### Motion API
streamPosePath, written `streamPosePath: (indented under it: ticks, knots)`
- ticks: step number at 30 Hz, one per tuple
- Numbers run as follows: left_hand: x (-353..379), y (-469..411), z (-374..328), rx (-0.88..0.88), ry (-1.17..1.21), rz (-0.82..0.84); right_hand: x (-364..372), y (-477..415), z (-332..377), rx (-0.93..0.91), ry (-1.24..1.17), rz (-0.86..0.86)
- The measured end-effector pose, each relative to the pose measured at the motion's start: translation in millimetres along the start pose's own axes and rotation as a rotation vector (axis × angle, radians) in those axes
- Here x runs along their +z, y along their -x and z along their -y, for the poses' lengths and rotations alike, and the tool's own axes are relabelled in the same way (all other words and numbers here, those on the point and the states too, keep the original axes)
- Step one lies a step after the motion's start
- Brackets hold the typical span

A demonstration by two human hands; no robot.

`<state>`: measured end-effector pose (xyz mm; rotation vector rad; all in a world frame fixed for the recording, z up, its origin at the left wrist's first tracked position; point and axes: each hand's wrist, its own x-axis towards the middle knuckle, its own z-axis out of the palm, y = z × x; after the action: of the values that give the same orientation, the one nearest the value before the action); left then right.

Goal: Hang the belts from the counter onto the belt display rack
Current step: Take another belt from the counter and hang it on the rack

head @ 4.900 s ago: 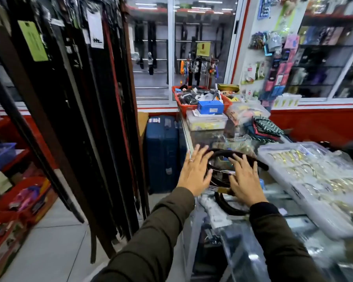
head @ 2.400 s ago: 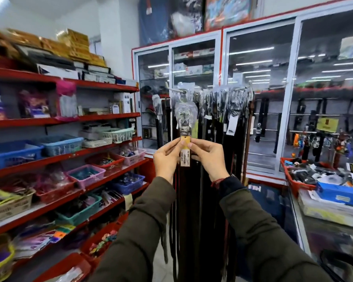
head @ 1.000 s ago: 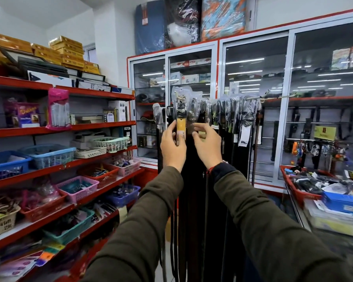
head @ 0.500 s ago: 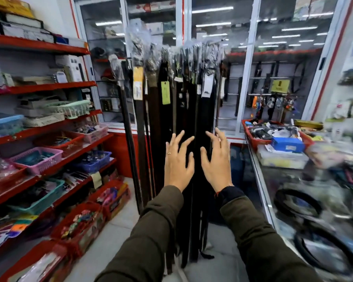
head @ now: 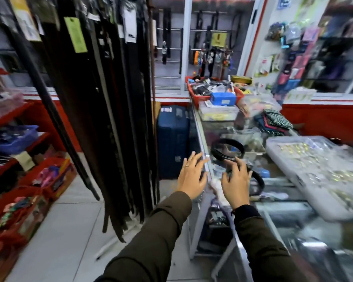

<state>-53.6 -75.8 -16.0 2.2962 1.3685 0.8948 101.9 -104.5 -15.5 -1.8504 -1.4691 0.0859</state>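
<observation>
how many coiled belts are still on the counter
2: one coiled belt lies on the glass counter beyond the hands; a second coiled belt sits nearer, partly behind the right hand. Clutter may hide more.

Your view is evenly lit by bright, cool, diffuse light; no hard shadows are visible. Motion blur smears most of the frame, strongest at the right edge and lower corners. Wide-angle distortion bends the hanging belts outward at the left. The glass counter shows soft reflections. Both hands remain fairly sharp.

Coiled black belts on glass counter; hung belts left.
</observation>
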Motion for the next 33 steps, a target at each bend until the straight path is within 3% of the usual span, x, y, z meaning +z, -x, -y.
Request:
streamPosePath:
  ticks: [7, 11, 15, 20, 25, 33]
  knots:
    - [84, -25, -62, 0.099, -0.042, 0.475, -34, 21, -78, 0.378, -0.079, -0.073]
    - [109, -30, -88, 0.071, -0.176, 0.586, -56, 32, -106, 0.528, -0.236, -0.015]
    - [116, -30, -95, 0.026, -0.22, 0.503, -50, 36, -133, 0.674, -0.313, 0.12]
    - [101, -21, -94, -0.023, -0.044, 0.36, -52, 36, -110, 0.809, -0.906, 0.116]
    - [76, -10, -80, -0.123, 0.301, 0.147, -50, 34, -76, 0.636, -1.121, 0.005]
    - [13, 25, -39, -0.273, 0.595, -0.298, -25, 22, 1, 0.36, -1.084, 0.178]
